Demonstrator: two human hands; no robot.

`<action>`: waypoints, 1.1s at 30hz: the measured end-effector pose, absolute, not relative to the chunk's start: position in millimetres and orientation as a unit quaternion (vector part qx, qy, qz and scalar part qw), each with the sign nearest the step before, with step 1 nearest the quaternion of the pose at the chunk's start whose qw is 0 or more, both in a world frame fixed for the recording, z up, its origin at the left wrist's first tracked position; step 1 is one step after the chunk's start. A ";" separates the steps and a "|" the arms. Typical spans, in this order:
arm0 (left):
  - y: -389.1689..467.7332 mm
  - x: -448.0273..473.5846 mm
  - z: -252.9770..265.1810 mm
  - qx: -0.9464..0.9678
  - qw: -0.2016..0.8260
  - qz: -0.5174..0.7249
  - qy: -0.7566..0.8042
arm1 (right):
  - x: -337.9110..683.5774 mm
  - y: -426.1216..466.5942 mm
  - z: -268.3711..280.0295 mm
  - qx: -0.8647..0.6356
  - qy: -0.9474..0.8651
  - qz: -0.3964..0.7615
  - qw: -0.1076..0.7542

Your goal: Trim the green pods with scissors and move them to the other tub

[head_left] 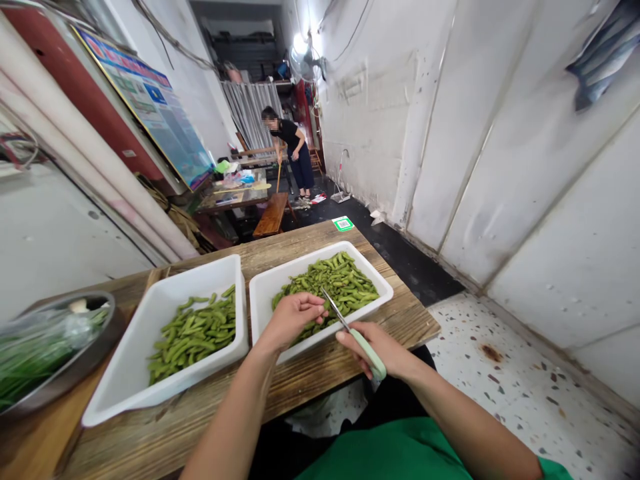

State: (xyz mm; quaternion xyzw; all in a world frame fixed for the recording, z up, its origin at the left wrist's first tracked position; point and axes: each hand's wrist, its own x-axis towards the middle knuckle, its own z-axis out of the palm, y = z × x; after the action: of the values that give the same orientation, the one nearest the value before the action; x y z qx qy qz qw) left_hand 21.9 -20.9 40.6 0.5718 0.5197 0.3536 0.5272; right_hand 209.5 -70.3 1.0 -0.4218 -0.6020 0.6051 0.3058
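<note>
My right hand (373,347) is closed round the light green handles of a pair of scissors (361,342). Their metal blades point up and left over a white tray (385,293) of green soybean pods (345,277). Close to the blade tips, the fingers of my left hand (299,315) are pinched on a small green pod, mostly hidden by the fingertips. To the left stands a second white tray (120,380), with a smaller heap of green pods (200,333) inside. Neither hand touches that second tray.
Both trays stand on a wooden table (400,320). At the far left a metal bowl (107,333) holds bagged green vegetables (35,360). Beyond are a wooden bench (273,215), a cluttered table (235,197) and a person (293,147) holding a long stick. A wall (480,167) runs along the right.
</note>
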 end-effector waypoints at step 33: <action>-21.8 35.4 39.1 0.344 0.609 0.561 0.443 | 206.2 -76.1 6.8 -0.392 -0.559 0.648 0.336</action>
State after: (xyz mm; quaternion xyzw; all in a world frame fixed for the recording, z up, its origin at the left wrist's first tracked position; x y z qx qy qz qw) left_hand 35.4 -21.8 39.1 0.3445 0.4428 0.5611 0.6087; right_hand 206.2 -76.1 6.8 -0.3923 -0.5590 0.6484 0.3365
